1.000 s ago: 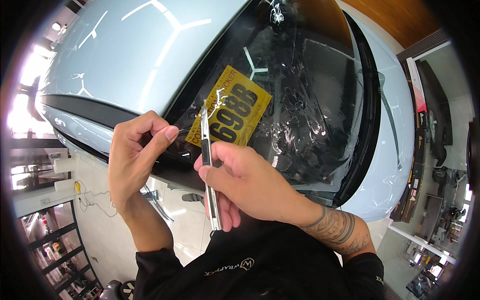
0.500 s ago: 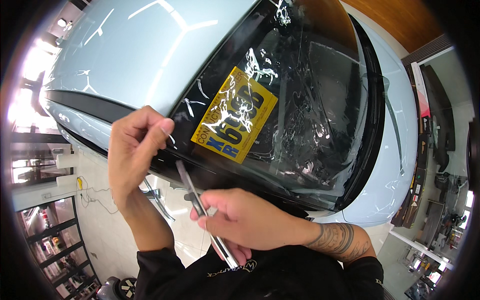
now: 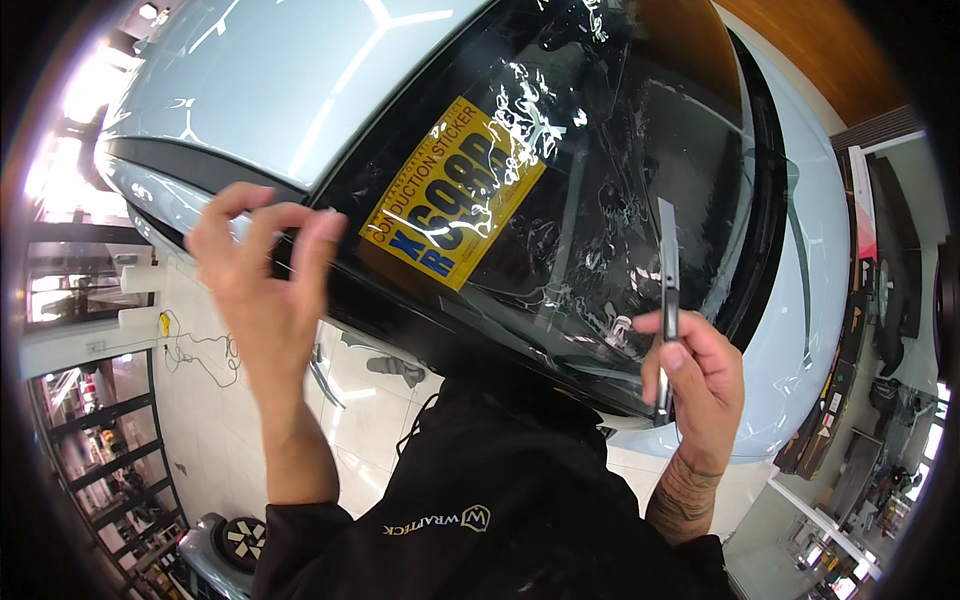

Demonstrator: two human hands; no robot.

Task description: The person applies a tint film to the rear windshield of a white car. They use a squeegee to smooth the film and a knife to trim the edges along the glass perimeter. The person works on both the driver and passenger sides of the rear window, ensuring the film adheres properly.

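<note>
The left hand [image 3: 262, 262], thumb and fingers parted, hangs by the near left corner of a car window [image 3: 690, 125], beside a yellow sticker [image 3: 445, 205] (glare crosses its face). Wrinkled clear film [image 3: 600, 200] shines farther right. Over the near right corner, a snap-off cutter [image 3: 670, 285] is clamped in the right hand [image 3: 702, 378], blade toward the far edge; holding its tip off the window should avoid scratches.

Left hand [image 3: 262, 275] raised, fingers [image 3: 232, 203] bent and parted; right hand [image 3: 700, 385] curled in a grip, tattooed forearm [image 3: 688, 495] below
</note>
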